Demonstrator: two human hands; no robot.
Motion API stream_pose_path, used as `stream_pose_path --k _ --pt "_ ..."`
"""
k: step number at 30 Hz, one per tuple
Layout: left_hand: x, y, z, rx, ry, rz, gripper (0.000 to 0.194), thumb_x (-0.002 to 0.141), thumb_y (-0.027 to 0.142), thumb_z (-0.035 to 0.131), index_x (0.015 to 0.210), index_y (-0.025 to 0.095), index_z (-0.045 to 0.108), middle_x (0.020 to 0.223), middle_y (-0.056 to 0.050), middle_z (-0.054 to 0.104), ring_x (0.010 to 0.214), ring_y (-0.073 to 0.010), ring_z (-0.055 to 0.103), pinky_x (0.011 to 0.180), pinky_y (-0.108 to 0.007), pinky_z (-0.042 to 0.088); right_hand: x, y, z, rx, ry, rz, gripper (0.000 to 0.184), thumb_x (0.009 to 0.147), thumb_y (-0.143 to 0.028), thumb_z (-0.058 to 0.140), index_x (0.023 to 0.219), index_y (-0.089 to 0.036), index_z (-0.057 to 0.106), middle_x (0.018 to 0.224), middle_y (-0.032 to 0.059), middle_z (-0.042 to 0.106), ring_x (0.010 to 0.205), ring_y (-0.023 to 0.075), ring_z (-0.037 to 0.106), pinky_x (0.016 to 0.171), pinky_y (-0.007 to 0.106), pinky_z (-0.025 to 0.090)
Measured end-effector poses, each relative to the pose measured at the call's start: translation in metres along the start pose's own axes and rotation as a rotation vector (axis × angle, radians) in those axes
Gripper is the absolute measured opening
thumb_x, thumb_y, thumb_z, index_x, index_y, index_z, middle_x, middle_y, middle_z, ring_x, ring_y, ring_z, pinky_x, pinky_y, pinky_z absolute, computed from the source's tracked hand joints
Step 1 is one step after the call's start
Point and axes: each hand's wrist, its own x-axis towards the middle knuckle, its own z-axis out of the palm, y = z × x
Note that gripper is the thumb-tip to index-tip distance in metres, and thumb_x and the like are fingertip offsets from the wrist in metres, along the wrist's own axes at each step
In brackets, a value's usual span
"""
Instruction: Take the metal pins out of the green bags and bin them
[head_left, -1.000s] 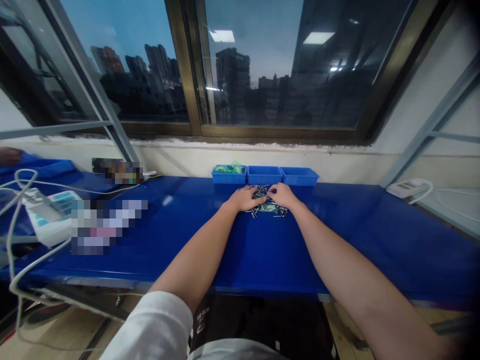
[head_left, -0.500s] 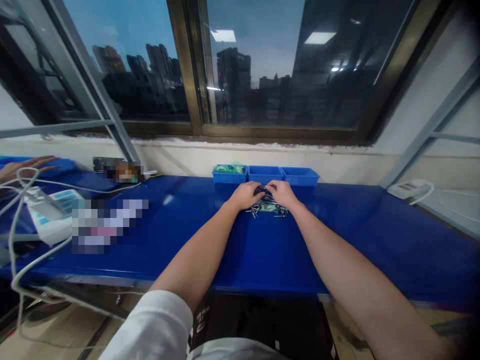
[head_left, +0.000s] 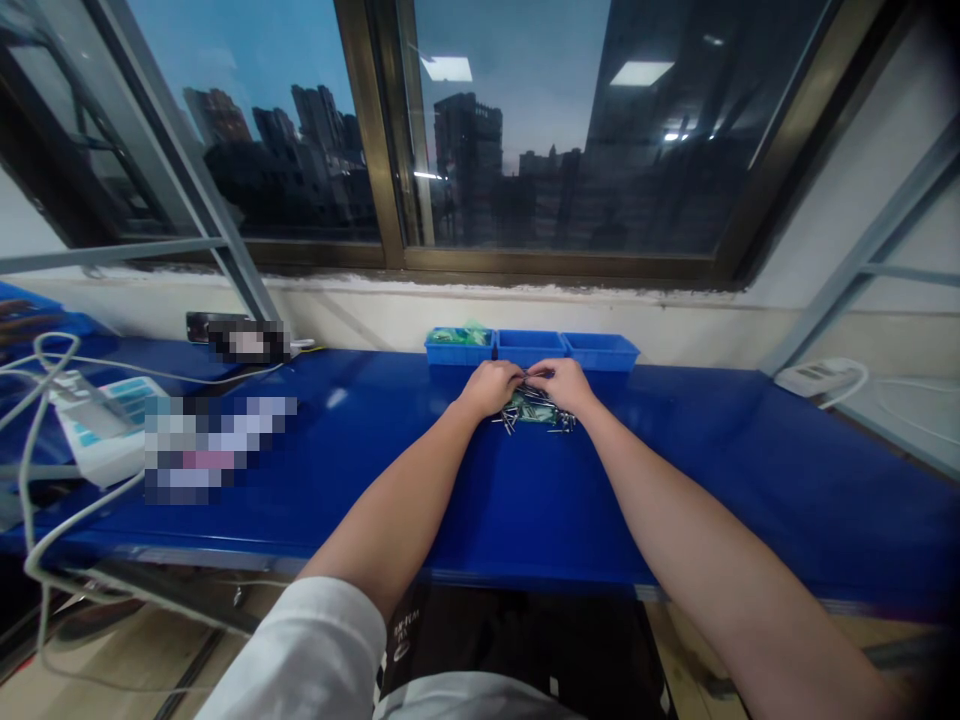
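A pile of thin, shiny metal pins or screws (head_left: 561, 420) lies on the blue table, mixed with small green-and-clear packets (head_left: 534, 408). My left hand (head_left: 493, 387) is over the pile's left side, its fingers closed toward the middle. From the right, my right hand (head_left: 560, 384) meets it, thumb and fingertips pinched. The fingertips of both hands almost touch just above the pile's far edge. Whatever is between them is too small and too hidden to name.
Behind the pile stand three blue bins in a row: the left bin (head_left: 459, 354) holds green packets. To the left are a white device with a keypad (head_left: 112, 425), looped cables and a phone (head_left: 206, 327). Another person's hand (head_left: 19, 322) blurs at the left edge. A white power strip (head_left: 817, 378) lies right.
My fingertips have drawn together, and more of the pile shows beneath them. At the far left, the other person's hand has pulled back toward the frame edge.
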Motion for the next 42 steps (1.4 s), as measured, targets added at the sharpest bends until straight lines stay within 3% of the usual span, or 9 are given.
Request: stream_pose_path --k 11,20,28,36,42 --pt "0.0 0.006 -0.004 0.061 0.034 -0.085 0.022 0.092 0.019 0.04 0.091 0.016 0.062 0.09 -0.007 0.067 0.087 -0.0191 0.061 0.078 -0.03 0.045 0.003 0.007 0.002 0.081 -0.004 0.039 0.012 0.072 -0.025 0.065 0.077 -0.016 0.07 0.078 0.0065 0.072 0.074 0.0187 0.065 0.076 0.032 0.049" --pt "-0.002 0.008 -0.009 0.109 0.005 -0.19 0.02 0.091 0.015 0.038 0.089 0.017 0.058 0.091 -0.008 0.065 0.086 -0.0206 0.06 0.076 -0.031 0.043 0.005 0.008 0.001 0.314 0.052 0.082 0.023 0.058 -0.031 0.071 0.074 -0.016 0.066 0.074 0.0052 0.07 0.069 0.0185 0.063 0.071 0.034 0.049" --pt "-0.002 0.008 -0.007 0.034 0.04 -0.146 0.026 0.096 0.029 0.034 0.089 0.018 0.057 0.091 -0.007 0.064 0.086 -0.0197 0.06 0.078 -0.031 0.043 0.006 0.007 -0.001 0.344 0.102 0.177 0.024 0.054 -0.033 0.074 0.07 -0.016 0.067 0.067 0.0049 0.068 0.066 0.0184 0.061 0.069 0.034 0.049" --pt "-0.002 0.009 -0.008 0.079 -0.004 -0.189 0.027 0.096 0.028 0.033 0.09 0.018 0.057 0.09 -0.007 0.064 0.087 -0.0201 0.061 0.08 -0.031 0.044 0.003 0.005 -0.002 0.433 0.046 0.163 0.026 0.053 -0.035 0.075 0.07 -0.016 0.069 0.065 0.0036 0.068 0.065 0.0186 0.062 0.068 0.034 0.049" --pt "-0.004 0.01 -0.011 0.056 0.088 -0.273 0.029 0.096 0.032 0.032 0.109 0.018 0.054 0.116 -0.009 0.057 0.102 -0.0208 0.058 0.088 -0.033 0.044 0.003 0.009 -0.006 0.346 0.158 0.148 0.022 0.061 -0.03 0.068 0.077 -0.015 0.071 0.076 0.0058 0.071 0.075 0.0208 0.065 0.074 0.033 0.051"
